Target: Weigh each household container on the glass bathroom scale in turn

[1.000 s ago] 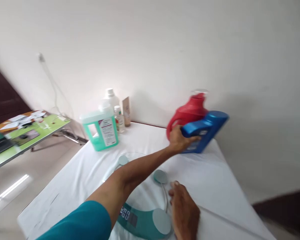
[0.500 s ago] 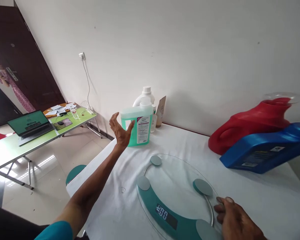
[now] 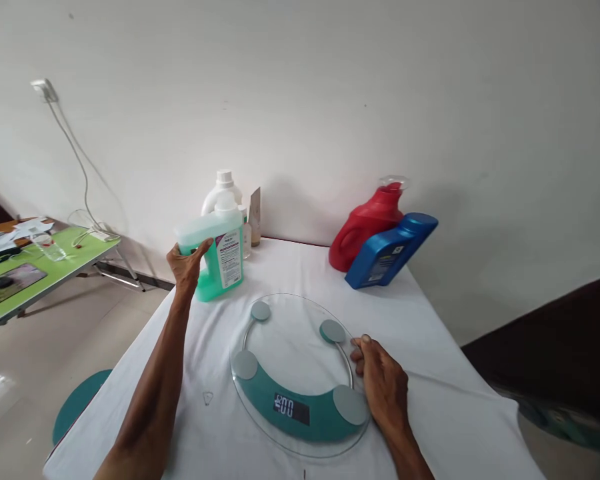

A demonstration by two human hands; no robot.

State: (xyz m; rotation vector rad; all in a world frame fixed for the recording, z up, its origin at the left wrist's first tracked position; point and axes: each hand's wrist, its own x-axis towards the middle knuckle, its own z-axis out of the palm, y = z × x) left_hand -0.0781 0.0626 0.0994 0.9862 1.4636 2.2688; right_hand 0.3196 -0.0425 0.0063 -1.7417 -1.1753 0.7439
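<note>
A translucent jug of green liquid (image 3: 229,257) with a white label stands at the back left of the table, leaning slightly. My left hand (image 3: 187,267) is closed around its handle, thumb toward the label. In front lies a round glass bathroom scale (image 3: 300,427) with grey pads, a teal band and a lit display whose digits are blurred. At the scale's right rim, my right hand (image 3: 383,377) has its fingers curled in and appears to pinch the glass edge; the fingertips are partly hidden.
Behind the jug stand a white bottle (image 3: 224,187), a small clear bottle (image 3: 247,241) and a brown pouch (image 3: 255,217). A red jug (image 3: 363,223) and a tilted blue bottle (image 3: 387,253) are at the back right. Left are a teal stool (image 3: 83,403) and a green table (image 3: 83,257).
My left hand, open beside the green jug before, now grips its handle, and the jug tilts a little. My right hand stays at the scale's rim. The view has swung right.
</note>
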